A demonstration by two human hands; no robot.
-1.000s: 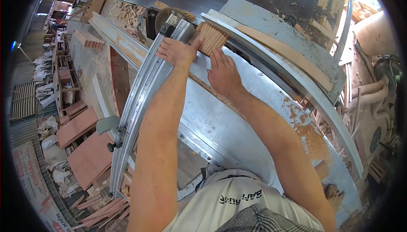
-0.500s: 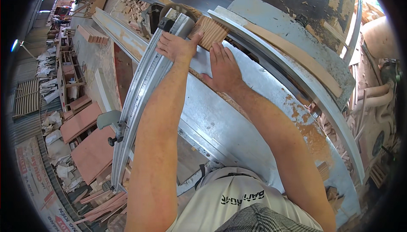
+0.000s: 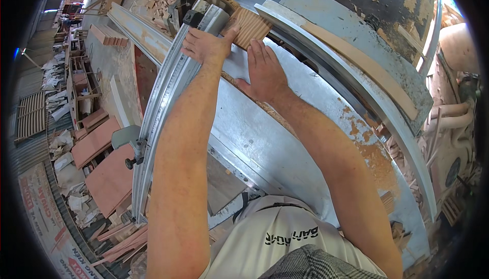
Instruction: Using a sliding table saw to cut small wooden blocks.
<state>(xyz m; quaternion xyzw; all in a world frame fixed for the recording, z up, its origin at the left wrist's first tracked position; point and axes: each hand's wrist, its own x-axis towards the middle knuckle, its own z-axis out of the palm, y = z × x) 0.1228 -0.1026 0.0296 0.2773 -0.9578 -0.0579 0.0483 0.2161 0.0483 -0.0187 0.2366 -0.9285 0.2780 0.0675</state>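
Note:
A ribbed wooden block [image 3: 250, 25] lies on the grey metal machine table [image 3: 285, 141] at its far end. My left hand [image 3: 205, 46] rests on the block's left edge, thumb against the wood, beside the long aluminium fence rail [image 3: 163, 105]. My right hand [image 3: 265, 70] lies flat on the table just behind the block, fingertips touching its near edge. Both forearms stretch forward from the lower edge.
A second curved metal guide [image 3: 356, 90] with a wooden strip [image 3: 367, 67] runs along the right. Wood offcuts and sawdust lie at the far left [image 3: 153, 4]. Reddish boards [image 3: 102, 172] and scrap are stacked on the floor at left. A handle knob [image 3: 131, 163] sticks out from the rail.
Both hands and the wooden block have slid a little farther forward along the table, away from me.

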